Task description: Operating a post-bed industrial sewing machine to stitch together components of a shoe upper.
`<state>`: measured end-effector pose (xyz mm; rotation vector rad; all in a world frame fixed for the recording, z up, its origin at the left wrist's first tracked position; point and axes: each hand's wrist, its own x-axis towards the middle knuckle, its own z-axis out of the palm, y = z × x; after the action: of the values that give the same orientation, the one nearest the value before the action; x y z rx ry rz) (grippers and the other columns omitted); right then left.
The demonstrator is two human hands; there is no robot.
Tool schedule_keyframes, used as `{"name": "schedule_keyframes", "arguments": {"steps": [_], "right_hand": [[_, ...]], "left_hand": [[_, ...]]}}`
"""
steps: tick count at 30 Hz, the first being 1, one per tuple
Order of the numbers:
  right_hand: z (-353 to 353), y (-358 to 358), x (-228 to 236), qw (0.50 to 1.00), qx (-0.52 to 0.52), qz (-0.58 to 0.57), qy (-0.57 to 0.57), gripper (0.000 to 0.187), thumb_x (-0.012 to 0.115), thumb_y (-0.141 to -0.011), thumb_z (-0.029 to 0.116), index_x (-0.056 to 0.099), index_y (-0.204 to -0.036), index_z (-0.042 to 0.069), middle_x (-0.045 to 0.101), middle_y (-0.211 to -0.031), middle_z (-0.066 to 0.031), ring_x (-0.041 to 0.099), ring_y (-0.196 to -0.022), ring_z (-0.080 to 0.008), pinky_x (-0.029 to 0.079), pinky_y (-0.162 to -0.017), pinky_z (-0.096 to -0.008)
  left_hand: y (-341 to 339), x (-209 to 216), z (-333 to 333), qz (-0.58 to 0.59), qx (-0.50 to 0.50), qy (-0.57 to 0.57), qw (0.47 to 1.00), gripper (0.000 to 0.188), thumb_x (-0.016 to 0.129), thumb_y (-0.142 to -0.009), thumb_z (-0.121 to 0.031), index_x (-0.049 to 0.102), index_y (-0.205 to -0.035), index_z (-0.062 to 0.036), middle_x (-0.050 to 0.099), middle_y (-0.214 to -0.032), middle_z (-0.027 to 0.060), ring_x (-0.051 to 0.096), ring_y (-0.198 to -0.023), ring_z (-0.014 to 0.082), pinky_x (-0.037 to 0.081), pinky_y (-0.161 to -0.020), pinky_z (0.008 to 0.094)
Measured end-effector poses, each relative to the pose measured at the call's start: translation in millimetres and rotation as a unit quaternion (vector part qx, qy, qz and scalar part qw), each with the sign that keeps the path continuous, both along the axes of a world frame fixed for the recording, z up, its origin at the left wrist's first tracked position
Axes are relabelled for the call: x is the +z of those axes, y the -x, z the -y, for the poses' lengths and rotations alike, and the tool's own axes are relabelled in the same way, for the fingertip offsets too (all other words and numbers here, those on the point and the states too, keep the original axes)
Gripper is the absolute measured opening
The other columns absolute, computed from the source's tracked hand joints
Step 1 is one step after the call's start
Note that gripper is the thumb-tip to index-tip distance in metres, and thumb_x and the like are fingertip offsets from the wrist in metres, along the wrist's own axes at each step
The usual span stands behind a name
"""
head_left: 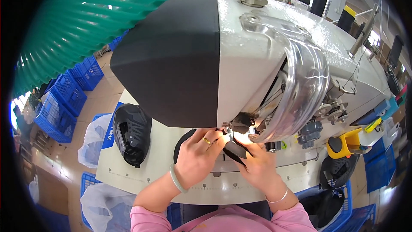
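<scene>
Workpiece (236, 149), dark, at metal foot (228, 129) below sewing machine head (251, 51), over table (161, 148): left hand (198, 157) and right hand (261, 167), each grip nearly closed, pinching it from opposite sides, presumably to keep it steady

Both hands (198, 157) on a black piece (235, 149) under the sewing machine (244, 60)

The left forearm (155, 194) and right forearm (286, 201) slant inward from below, the left hand (196, 158) back upward, fingers (198, 137) bent, the right hand (261, 166) close beside, angled toward it.
</scene>
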<state>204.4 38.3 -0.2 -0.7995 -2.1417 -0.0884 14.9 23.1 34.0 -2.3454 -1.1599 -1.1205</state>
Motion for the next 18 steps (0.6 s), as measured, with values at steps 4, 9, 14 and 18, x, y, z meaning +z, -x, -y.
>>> {"name": "schedule_keyframes", "arguments": {"steps": [4, 9, 14, 18], "right_hand": [[2, -1, -3, 1.0, -0.013, 0.027, -0.005, 0.032, 0.074, -0.064, 0.01, 0.068, -0.095, 0.006, 0.062, -0.087, -0.0077, 0.057, -0.086, -0.028, 0.039, -0.085, -0.0456], [-1, 3, 2, 0.999, -0.003, 0.005, -0.032, 0.029, 0.073, -0.065, 0.009, 0.068, -0.093, 0.006, 0.063, -0.083, -0.005, 0.056, -0.084, -0.0267, 0.039, -0.084, -0.0451], [-2, -4, -7, 0.999, -0.018, 0.033, -0.013, 0.027, 0.073, -0.064, 0.009, 0.068, -0.091, 0.006, 0.063, -0.084, -0.0052, 0.056, -0.083, -0.0267, 0.039, -0.081, -0.0441], [-6, -5, -1, 1.0, -0.007, 0.015, -0.02, 0.025, 0.073, -0.064, 0.009, 0.067, -0.087, 0.007, 0.063, -0.084, -0.0047, 0.056, -0.081, -0.0265, 0.039, -0.082, -0.0433]], "left_hand": [[3, 2, -1, 0.0, -0.012, 0.003, 1.0, 0.031, 0.064, -0.068, 0.001, 0.066, -0.099, -0.001, 0.059, -0.102, 0.0094, 0.063, -0.089, 0.0248, 0.056, -0.066, 0.0306], [6, 2, -2, -0.01, -0.016, 0.022, 1.0, 0.028, 0.064, -0.068, 0.001, 0.065, -0.096, -0.0001, 0.056, -0.102, 0.0097, 0.062, -0.089, 0.0248, 0.056, -0.067, 0.031], [6, 0, -3, -0.005, -0.02, 0.019, 1.0, 0.036, 0.069, -0.062, 0.007, 0.069, -0.096, -0.0052, 0.062, -0.101, 0.0092, 0.064, -0.087, 0.0288, 0.056, -0.065, 0.0357], [4, 2, -4, -0.031, -0.021, 0.01, 0.999, 0.034, 0.063, -0.067, 0.0, 0.063, -0.101, 0.0017, 0.056, -0.101, 0.0104, 0.062, -0.09, 0.0247, 0.056, -0.068, 0.0306]]}}
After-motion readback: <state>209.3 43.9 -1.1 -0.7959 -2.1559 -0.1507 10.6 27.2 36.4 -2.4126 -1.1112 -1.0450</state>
